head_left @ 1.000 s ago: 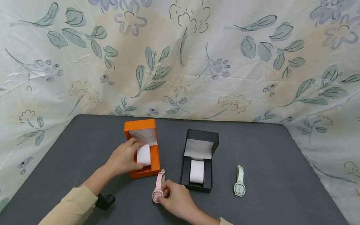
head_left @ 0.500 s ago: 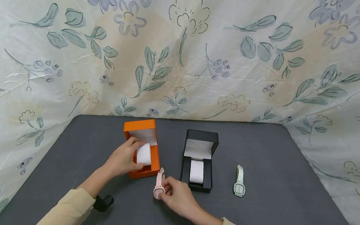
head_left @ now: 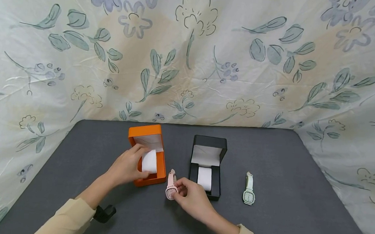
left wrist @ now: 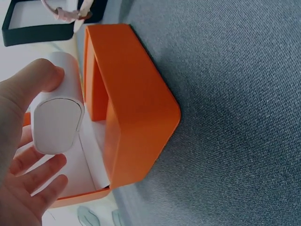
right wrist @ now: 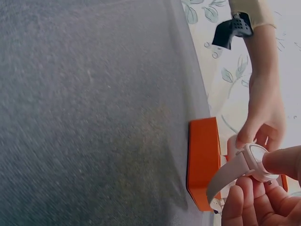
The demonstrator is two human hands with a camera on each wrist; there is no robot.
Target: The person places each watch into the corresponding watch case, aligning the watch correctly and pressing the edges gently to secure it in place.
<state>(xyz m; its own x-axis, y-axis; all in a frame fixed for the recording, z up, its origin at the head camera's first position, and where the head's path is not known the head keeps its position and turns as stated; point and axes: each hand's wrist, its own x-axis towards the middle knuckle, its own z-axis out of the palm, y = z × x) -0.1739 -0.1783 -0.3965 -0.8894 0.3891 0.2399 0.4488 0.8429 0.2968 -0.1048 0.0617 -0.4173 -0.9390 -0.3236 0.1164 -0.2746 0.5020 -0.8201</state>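
Pink watch (head_left: 171, 189) pinched by its case in the right hand (head_left: 193, 200): thumb laid over the case, fingers curled beneath. Strap left free, curving away from the case in the right wrist view; watch located between the two boxes, apparently lifted off the table. White cushion (head_left: 149, 161) gripped by the left hand (head_left: 125, 164): thumb pressed on its curved top, other fingers reached past its far side and somewhat spread in the left wrist view; index contact partly hidden. Cushion placed at the orange box (head_left: 162, 164); whether it is fully seated cannot be told.

Handling, judged by look: watch likely light, strap bendable, case hard and smooth, glass to be spared scratches; best taken by the case edges, or by the strap near the case. Cushion likely light and slightly yielding, smooth-faced; best held at its two ends so its middle is left bare. Box expected to be stiff, with little weight, easily nudged.

Further out: black box (head_left: 216, 184) set beside, lid raised, a second white cushion (head_left: 204, 178) held inside, front corner partly covered by the right hand. Pale green watch (head_left: 249, 193) laid flat on the grey table (head_left: 288, 167), well apart from both hands. Floral cloth (head_left: 190, 70) hung behind.
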